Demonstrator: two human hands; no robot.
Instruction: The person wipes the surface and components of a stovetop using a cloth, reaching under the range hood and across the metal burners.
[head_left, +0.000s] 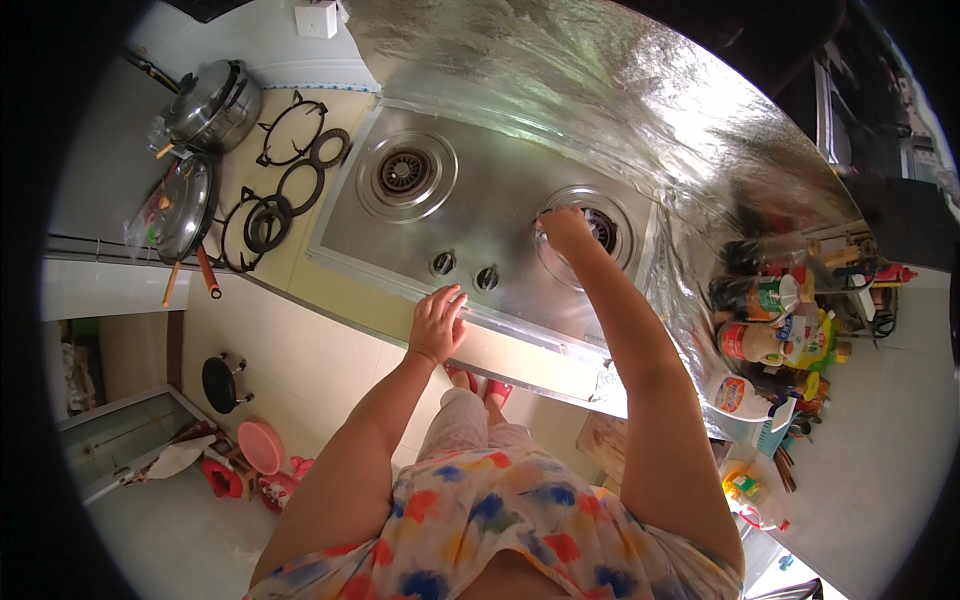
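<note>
A stainless steel two-burner gas hob (491, 187) lies before me, with two black control knobs at its front. My right hand (566, 229) reaches down to the left side of the right burner (602, 232). Its fingers are bent against the metal ring there, and whatever may be under them is hidden. On the front edge of the hob, just below the left knob (443, 262), my left hand (439, 322) rests with fingers a little apart and holds nothing. The left burner (405, 171) stands bare, without its pan support.
Black pan supports (294, 129) and burner rings (301, 187) lie on the counter at left. Beside them are a steel pot (214, 105) and a lidded pan (184, 206). Foil (525, 67) lines the wall. Several bottles and a spray bottle (739, 397) stand at right.
</note>
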